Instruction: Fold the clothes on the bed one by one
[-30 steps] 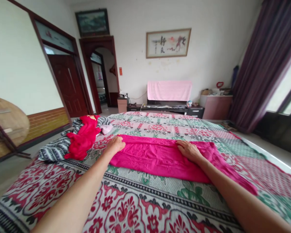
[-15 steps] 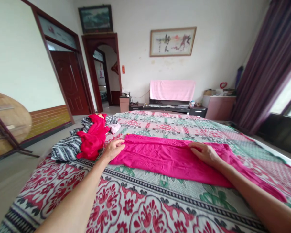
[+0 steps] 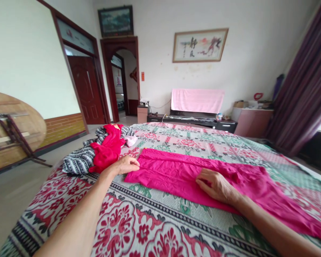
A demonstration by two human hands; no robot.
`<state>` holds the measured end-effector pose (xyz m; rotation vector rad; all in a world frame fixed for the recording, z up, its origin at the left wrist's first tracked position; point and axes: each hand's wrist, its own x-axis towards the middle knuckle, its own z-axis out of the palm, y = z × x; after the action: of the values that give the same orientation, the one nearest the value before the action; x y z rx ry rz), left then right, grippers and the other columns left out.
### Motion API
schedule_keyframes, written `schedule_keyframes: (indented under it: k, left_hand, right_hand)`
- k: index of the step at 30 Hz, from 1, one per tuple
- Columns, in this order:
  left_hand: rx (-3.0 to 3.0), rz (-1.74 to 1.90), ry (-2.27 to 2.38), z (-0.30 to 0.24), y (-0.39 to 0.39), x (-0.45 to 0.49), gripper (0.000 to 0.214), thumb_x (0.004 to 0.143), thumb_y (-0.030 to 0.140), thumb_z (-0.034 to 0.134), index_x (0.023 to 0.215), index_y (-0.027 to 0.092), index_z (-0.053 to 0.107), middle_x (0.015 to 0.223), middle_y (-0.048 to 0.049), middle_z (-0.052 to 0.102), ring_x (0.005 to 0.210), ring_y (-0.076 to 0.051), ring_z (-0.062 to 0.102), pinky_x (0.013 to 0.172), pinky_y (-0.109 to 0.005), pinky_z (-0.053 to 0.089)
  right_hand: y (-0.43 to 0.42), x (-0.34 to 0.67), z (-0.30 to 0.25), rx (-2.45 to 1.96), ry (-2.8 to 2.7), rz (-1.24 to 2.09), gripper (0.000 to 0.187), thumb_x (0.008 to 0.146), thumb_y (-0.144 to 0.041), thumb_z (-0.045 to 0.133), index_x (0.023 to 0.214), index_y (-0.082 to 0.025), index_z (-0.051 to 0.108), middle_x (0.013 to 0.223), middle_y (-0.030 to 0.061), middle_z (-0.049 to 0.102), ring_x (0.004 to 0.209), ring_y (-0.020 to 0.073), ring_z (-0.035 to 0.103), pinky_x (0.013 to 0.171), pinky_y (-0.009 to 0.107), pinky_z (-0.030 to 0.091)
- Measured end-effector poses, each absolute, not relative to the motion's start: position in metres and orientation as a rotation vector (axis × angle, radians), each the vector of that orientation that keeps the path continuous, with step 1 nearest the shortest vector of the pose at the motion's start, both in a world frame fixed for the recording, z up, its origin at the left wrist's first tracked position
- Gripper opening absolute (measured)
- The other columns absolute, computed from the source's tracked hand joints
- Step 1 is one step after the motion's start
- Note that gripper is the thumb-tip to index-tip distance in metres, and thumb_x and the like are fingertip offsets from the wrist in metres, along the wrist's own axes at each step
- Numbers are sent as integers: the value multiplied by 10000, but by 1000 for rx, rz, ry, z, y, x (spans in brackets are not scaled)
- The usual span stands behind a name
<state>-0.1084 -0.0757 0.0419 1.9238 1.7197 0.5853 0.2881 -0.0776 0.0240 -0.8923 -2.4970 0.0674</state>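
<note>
Head view: long, creased magenta cloth (image 3: 168, 173) lies between the left and right edges of the floral woven bedspread (image 3: 144, 232); left hand (image 3: 125, 165) narrow-fingered at its end, right hand (image 3: 215, 184) loosely curled on top, grips impossible to tell; uneven pulling could bunch it

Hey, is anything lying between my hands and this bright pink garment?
Nothing visible: your right hand is over the bright pink garment, your left hand at its left edge. The red cloth lies farther left, not between.

Cloth (image 3: 166, 175) plain brt pink; bedspread (image 3: 115, 228) red/grn/wht floral; curtain (image 3: 296, 89) dk purple.
</note>
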Motion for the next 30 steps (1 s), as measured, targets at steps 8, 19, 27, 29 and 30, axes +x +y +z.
schedule_keyframes:
  k: [8,19,27,29,30]
  left_hand:
    - [1966,382,1729,52,-77,-106,242,578,287,536,677,141,701,601,10,602,609,-138,504,541,-216,340]
    - [1735,552,1772,47,-77,-118,329,604,422,600,773,152,682,576,13,570,553,-127,481,497,-214,314]
    - [1644,153,2014,71,-91,-104,388,591,565,615,598,180,565,402,17,484,375,-106,380,416,-231,263]
    - [1675,92,2068,68,-87,-102,370,586,542,619,519,187,535,367,2,476,372,-127,397,420,-249,292]
    - [1691,77,2078,65,-85,-101,367,585,530,620,485,191,521,352,-4,471,372,-135,406,423,-256,306]
  right_hand:
    - [-80,282,21,-885,-2460,179,113,810,-179,509,739,-176,597,692,19,567,609,115,503,576,242,387]
    - [-77,282,19,-938,-2399,277,77,788,-179,535,837,-185,594,719,7,582,615,113,526,567,228,412]
    - [-77,282,22,-880,-2443,206,107,810,-179,513,824,-196,618,759,27,617,665,136,559,619,256,447]
    - [-73,273,24,-877,-2405,202,133,827,-179,494,825,-196,626,764,30,633,679,140,575,632,257,455]
    - [-69,265,26,-869,-2379,189,145,834,-178,487,830,-195,631,771,33,641,692,143,583,645,260,459]
